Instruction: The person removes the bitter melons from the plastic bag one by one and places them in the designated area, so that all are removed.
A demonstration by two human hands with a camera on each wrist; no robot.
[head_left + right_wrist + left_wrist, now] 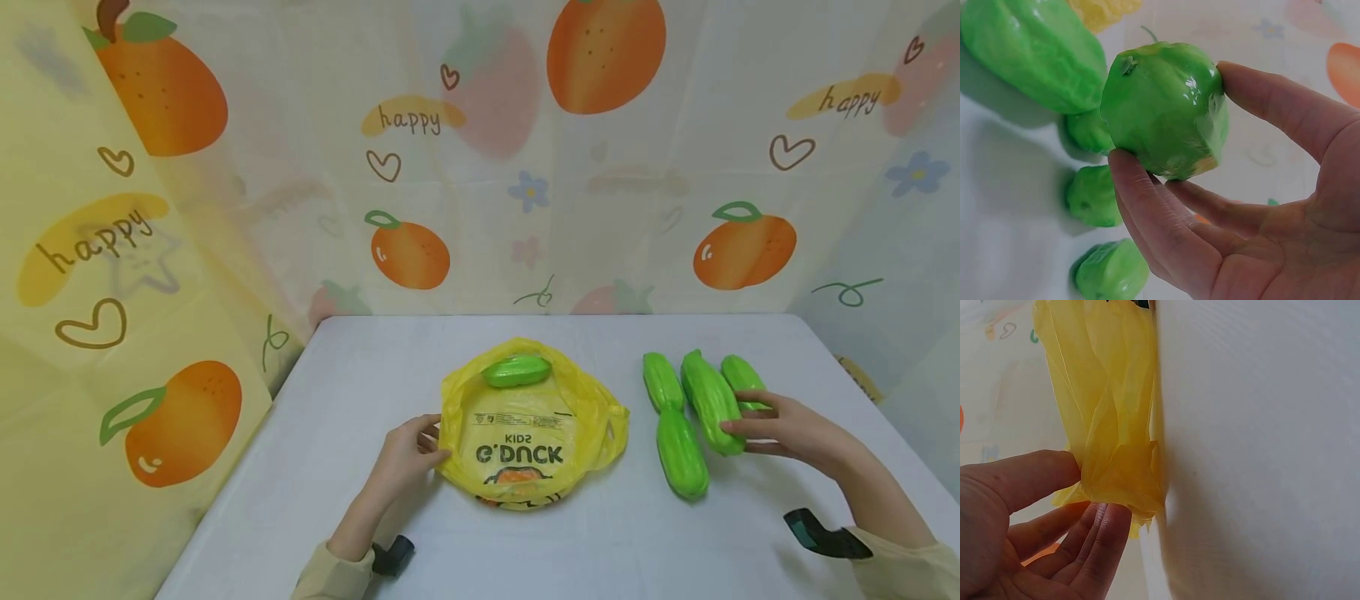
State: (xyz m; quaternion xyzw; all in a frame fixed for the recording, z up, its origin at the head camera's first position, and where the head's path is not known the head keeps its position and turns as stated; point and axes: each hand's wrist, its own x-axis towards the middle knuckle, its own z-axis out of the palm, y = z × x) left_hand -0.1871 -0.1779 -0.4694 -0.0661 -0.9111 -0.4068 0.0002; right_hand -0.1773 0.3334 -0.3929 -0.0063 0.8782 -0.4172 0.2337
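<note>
On the table lies a yellow plastic bag (pixel 525 475), its mouth spread wide. My left hand (pixel 408 454) pinches the bag's left rim between thumb and fingers; the left wrist view shows the gathered yellow film (pixel 1110 425) at the fingertips. One glossy green gourd-like vegetable (pixel 517 371) is inside the bag at the far side. To the right, my right hand (pixel 787 429) grips a longer green gourd-like vegetable (pixel 705 396), thumb on one side and fingers on the other. Its rounded end (pixel 1160 106) faces the right wrist camera.
Left of the held one, two more green vegetables lie end to end, a far one (pixel 663 382) and a near one (pixel 681 458). Another green vegetable (pixel 738 372) lies partly behind the right hand. A patterned cloth (pixel 480 208) hangs behind the white table (pixel 570 550).
</note>
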